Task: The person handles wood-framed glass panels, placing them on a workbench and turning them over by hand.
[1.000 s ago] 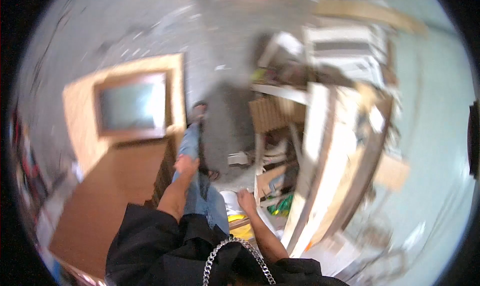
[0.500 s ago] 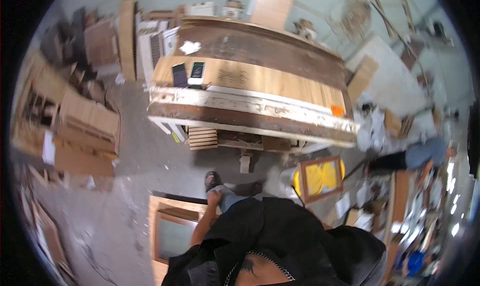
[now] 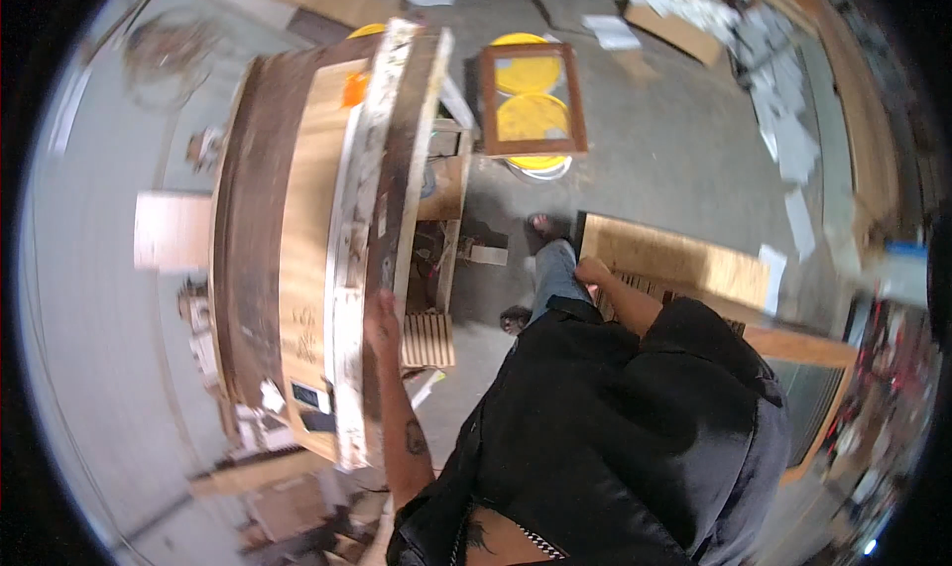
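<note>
My left hand (image 3: 382,325) is at the near edge of the long wooden workbench (image 3: 260,209), on the left. It looks in contact with the edge, but blur hides how its fingers lie. Beside my leg my right hand (image 3: 592,271) is closed, its fingers curled in. Whatever may be inside it is hidden. Just right of that hand lies a pale wooden panel or box (image 3: 684,261). On the bench top are a phone with a lit screen (image 3: 309,396), a dark phone (image 3: 318,422) and an orange piece (image 3: 354,89).
A brown wooden frame (image 3: 578,100) rests on yellow-lidded buckets (image 3: 534,118) ahead. Behind me on the right stands a wooden frame with a glass pane (image 3: 795,397). A slatted wooden piece (image 3: 428,339) sits under the bench. Papers (image 3: 612,33) lie on the floor.
My view has turned right, so the bench now runs along my left. My left hand has moved from beside my leg to the bench edge. My right hand has come into view.
</note>
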A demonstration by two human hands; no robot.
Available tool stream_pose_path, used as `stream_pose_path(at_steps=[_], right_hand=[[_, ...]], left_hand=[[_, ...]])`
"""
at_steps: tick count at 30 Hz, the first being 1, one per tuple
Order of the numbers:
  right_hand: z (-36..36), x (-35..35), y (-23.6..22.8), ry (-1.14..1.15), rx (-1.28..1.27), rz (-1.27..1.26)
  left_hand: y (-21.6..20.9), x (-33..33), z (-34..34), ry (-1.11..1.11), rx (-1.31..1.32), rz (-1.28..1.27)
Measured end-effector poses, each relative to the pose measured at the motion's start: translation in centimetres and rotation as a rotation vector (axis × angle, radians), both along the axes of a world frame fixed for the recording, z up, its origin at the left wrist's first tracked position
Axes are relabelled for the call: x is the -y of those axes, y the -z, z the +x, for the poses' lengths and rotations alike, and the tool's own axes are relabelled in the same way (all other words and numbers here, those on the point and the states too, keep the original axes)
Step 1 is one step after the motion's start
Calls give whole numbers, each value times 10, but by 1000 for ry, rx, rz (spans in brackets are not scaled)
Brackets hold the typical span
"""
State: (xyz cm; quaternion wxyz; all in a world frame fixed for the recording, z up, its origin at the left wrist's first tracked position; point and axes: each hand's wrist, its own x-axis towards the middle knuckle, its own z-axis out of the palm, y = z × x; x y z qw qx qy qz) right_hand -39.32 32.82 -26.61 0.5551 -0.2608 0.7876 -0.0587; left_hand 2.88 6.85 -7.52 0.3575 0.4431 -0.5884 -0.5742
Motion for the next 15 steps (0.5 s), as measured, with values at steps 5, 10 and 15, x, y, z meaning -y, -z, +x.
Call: stream_pose_path(at_steps=[5,10,15], right_hand=[[-11,-8,85,390,30,-33],[-55,84,164,102,-368,-193],[-107,185,198,158,-306,-404]], left_hand=[[-119,153,-168,116,898,-708],[-68,249,-247,170,1002,-929],[-2,265,-253,54,1330,-909]])
